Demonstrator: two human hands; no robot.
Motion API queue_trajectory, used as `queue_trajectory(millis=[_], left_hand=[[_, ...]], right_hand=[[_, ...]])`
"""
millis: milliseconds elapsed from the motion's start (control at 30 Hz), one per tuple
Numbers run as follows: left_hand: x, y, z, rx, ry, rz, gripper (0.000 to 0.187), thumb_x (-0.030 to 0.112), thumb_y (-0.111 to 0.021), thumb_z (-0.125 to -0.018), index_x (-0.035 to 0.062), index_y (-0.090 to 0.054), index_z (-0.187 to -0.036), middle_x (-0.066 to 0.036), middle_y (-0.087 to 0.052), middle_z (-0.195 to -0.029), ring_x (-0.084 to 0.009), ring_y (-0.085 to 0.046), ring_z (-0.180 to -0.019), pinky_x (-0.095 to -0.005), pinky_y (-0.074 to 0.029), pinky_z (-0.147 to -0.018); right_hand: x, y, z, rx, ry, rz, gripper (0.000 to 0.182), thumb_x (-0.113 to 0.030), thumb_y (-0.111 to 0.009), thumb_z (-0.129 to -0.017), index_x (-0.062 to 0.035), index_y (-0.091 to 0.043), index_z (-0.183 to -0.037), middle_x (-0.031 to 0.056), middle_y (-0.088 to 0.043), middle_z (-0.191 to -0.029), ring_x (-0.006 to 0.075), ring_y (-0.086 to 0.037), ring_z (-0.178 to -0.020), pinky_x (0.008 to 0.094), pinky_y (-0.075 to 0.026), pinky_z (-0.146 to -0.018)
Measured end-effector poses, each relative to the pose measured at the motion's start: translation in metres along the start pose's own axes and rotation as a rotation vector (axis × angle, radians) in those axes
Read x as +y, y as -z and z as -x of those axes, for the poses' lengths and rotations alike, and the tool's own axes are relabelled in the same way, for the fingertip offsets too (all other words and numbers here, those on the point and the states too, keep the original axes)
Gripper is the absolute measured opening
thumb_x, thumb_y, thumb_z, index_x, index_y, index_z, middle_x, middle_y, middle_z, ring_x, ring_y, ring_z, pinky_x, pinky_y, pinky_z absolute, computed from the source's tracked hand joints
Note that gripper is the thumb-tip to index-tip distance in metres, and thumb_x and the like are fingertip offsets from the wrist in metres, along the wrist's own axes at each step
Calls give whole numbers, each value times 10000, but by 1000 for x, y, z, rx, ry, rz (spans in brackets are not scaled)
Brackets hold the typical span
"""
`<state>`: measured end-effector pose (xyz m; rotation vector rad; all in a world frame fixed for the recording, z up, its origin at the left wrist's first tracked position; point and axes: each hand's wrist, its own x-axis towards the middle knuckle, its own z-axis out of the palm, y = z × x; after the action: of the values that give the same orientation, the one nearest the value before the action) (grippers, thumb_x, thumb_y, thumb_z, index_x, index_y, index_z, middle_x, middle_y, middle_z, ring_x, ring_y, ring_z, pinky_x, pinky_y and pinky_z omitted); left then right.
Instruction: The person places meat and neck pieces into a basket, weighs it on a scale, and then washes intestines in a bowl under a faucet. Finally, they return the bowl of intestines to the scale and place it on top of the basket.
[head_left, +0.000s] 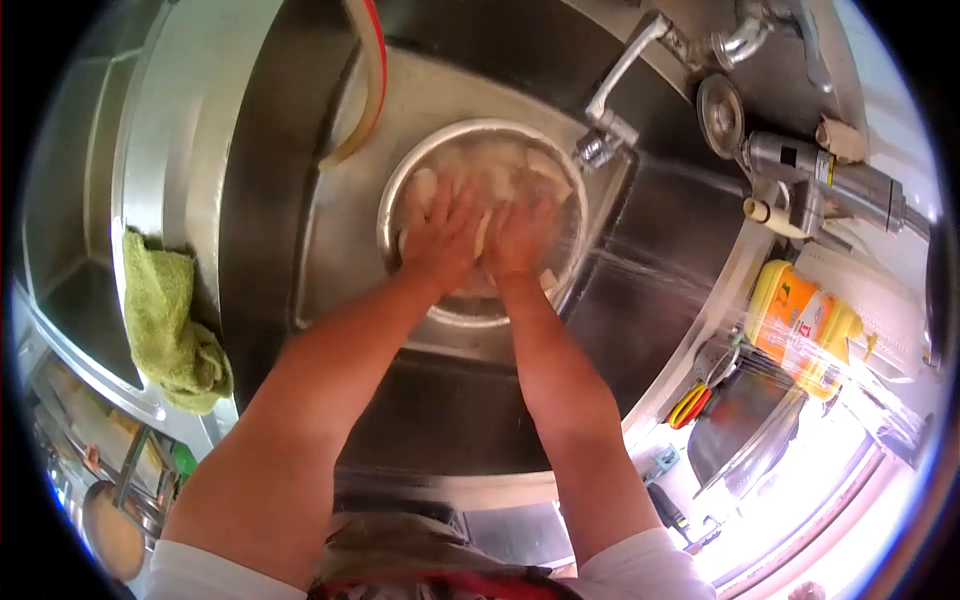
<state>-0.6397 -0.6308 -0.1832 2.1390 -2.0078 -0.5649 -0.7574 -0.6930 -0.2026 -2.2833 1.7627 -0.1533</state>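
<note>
A round metal bowl [388, 215] stands in a steel sink [330, 240], with cloudy water and pale pieces [545, 168] in it. My left hand [442, 235] lies in the bowl, its fingers spread over the pale pieces. Beside it on the right, my right hand [520, 232] rests on the pieces too, blurred, with its fingers apart. What lies under both palms is hidden.
A tap [605, 140] reaches over the bowl's upper right. A hose [370, 100] hangs into the sink from above. On the left divider lies a green cloth [170, 325]. At the right are a yellow container [800, 325] and a metal strainer [740, 430].
</note>
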Motion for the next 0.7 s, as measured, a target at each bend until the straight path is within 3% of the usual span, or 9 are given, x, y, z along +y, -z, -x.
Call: queue_trajectory(millis=[100,200,300,400,433,500,600,667,700], left_hand=[[9,17,-8,-80,27,53,900,446,-741,-625,118,-400,-1392,-90,-172,-1531,-362,-86,-1414,-717,-126,-1024],[11,31,-2,-106,17,117,935,438,-746,-627,104,-361,-1411,-99,-174,-1529,-373,-118,-1404,-729,-133,-1008],[7,74,-9,-317,14,116,962,438,-749,-624,95,-336,-1423,-111,-215,-1509,-367,-157,-1394,-690,-122,-1041],[4,66,-6,-54,0,152,978,451,-755,-616,87,-336,-1422,-117,-269,-1484,-348,-198,-1384,-622,-113,-1081],[3,58,-9,-52,-4,170,962,463,-749,-621,83,-353,-1412,-117,-282,-1478,-342,-201,-1383,-604,-108,-1090],[-7,41,-20,-43,6,202,933,487,-735,-631,76,-388,-1393,-118,-309,-1466,-330,-207,-1382,-569,-97,-1106],[-15,15,-17,55,-87,294,894,531,-708,-644,72,-438,-1362,-132,-311,-1466,-331,-196,-1385,-582,-95,-1098],[-8,11,-23,-39,-35,256,865,545,-693,-652,77,-467,-1342,-141,-305,-1470,-330,-192,-1388,-591,-84,-1098],[-3,15,-26,-74,-11,237,851,553,-686,-655,80,-481,-1333,-146,-303,-1472,-330,-189,-1389,-596,-79,-1097]], right_hand=[[26,-21,-3,149,177,104,319,-208,-540,-837,-59,-594,-1113,222,-499,-1256,413,-449,-1171,578,-316,-984],[26,-5,-17,-36,222,149,335,-194,-539,-857,-50,-588,-1155,197,-538,-1206,386,-497,-1102,459,-409,-932],[5,58,-48,-511,62,35,302,-220,-589,-837,-49,-611,-1084,170,-574,-1126,370,-533,-1023,461,-445,-862],[5,76,-47,148,383,-75,364,-241,-627,-815,-62,-591,-1131,172,-571,-1125,376,-522,-1029,470,-417,-897],[10,64,-51,13,394,-96,406,-241,-614,-814,-77,-564,-1181,173,-571,-1122,381,-518,-1023,479,-384,-929],[9,37,-50,-63,359,-137,451,-233,-602,-812,-64,-530,-1224,181,-567,-1132,386,-509,-1046,482,-368,-949],[18,1,-50,-216,314,-95,500,-224,-576,-811,-9,-482,-1253,210,-564,-1149,401,-489,-1103,479,-365,-966],[29,1,-49,-347,239,-73,486,-219,-571,-818,0,-486,-1243,224,-563,-1162,402,-488,-1122,476,-369,-976],[16,28,-53,-526,232,127,439,-234,-592,-818,-19,-536,-1196,228,-561,-1181,385,-499,-1130,463,-373,-991]])
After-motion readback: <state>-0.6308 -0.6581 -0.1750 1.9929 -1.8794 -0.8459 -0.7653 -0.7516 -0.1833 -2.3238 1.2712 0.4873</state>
